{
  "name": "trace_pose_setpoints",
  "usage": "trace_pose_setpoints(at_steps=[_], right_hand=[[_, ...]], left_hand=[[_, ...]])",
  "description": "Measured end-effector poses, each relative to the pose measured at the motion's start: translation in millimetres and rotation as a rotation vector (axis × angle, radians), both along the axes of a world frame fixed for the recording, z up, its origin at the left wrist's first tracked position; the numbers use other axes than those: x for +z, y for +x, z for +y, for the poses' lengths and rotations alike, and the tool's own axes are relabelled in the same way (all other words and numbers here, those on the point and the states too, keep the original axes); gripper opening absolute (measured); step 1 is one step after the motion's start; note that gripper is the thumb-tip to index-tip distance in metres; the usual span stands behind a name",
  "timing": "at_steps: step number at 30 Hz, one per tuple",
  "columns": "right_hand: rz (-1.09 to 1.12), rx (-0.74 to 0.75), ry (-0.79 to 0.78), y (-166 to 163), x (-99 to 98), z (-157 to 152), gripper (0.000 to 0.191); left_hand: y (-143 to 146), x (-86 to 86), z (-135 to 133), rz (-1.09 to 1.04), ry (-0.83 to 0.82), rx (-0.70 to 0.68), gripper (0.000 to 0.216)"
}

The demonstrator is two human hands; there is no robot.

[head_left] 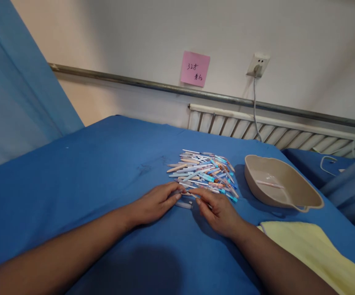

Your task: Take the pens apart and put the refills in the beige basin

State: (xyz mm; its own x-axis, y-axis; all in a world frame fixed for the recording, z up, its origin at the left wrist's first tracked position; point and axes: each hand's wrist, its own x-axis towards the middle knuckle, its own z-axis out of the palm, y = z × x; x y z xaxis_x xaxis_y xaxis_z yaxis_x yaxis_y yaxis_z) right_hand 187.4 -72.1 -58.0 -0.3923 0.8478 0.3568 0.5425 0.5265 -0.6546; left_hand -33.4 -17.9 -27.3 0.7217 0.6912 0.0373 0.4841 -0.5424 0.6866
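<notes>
pen part (185,193) sits between the fingertips of left hand (160,201) and right hand (216,211), neither clearly nearer; its long axis seems to run crosswise, hand to hand, but the fingers hide most of it. left hand lies low, palm down, thumb and fingers narrowed on the near end. right hand has fingers curled, pinching at the other side; i can't tell how firmly. pen pile (203,170) just beyond the fingertips, loose pen piece (183,205) just below them on blue sheet (119,164), tan basin (303,186) right of the right hand.
</notes>
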Motion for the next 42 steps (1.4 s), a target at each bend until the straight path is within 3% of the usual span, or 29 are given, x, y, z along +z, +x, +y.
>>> trace_pose_setpoints(at_steps=[8, 16, 22, 32, 42], right_hand=[[-0.065, 0.03, -0.011, 0.9, 4.0, -0.4, 0.037], [-0.109, 0.057, -0.029, 1.6, 6.3, -0.3, 0.038], [-0.103, 0.053, -0.006, 1.7, 6.7, -0.2, 0.039], [-0.096, 0.054, -0.028, 1.6, 7.3, -1.0, 0.04], [-0.131, 0.093, -0.035, -0.3, 4.3, -0.2, 0.033]], left_hand=[[-2.3, -6.9, 4.5, -0.026, 0.101, -0.078, 0.027], [-3.7, -6.4, 4.5, 0.092, 0.235, -0.1, 0.029], [-3.4, -8.6, 4.1, 0.059, 0.179, -0.08, 0.03], [-3.1, -3.3, 0.2, 0.121, 0.076, 0.082, 0.02], [-4.0, -8.5, 3.7, 0.043, 0.202, -0.086, 0.02]])
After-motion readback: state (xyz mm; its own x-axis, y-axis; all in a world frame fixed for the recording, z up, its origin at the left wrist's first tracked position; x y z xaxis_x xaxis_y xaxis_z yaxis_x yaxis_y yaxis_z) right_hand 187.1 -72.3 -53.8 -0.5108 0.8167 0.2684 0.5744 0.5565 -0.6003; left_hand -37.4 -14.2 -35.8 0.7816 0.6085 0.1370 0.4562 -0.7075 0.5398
